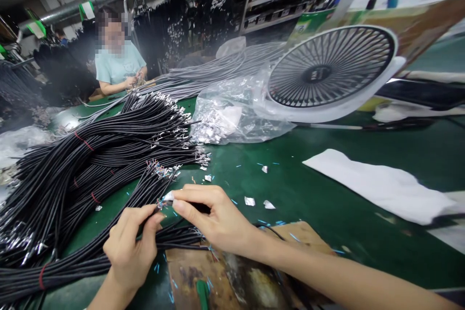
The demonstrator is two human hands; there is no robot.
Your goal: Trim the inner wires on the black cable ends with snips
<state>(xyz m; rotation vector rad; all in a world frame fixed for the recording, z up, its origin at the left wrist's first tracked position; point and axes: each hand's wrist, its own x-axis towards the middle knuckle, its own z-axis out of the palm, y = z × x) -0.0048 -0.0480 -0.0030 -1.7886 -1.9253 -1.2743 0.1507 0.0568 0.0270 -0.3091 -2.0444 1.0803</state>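
Green surface (308, 193), work near its front edge; left hand (132, 240) curled, thumb and forefinger closed in a pinch on a black cable end (158, 208), other fingers folded in; right hand (218, 218) opposite, thumb and forefinger pinched nearly flat on a small silvery foil piece (169, 196), held right at the cable's bared wires.

Cable end is above the surface, just beyond the far left corner of a stained wooden board (192, 271); tip points rightward and slightly toward the surface's far edge, fine coloured wires splayed; long axis slants the same way, the rest of that cable lost behind the left hand; foil meets the tip from the right, exact contact too small to tell.

Black cable bundles (109, 140) fill the left side of the surface, long axes running from its left edge toward the far side, bright ends facing right; red bands (84, 141) round several; foil scraps (249, 201) and blue clippings (294, 237) scattered right of them; clear bag (250, 131) of silvery pieces farther back, beside a round fan (323, 72); white sheet (381, 184) toward the right edge; co-worker (121, 68) beyond the far left, both hands together.
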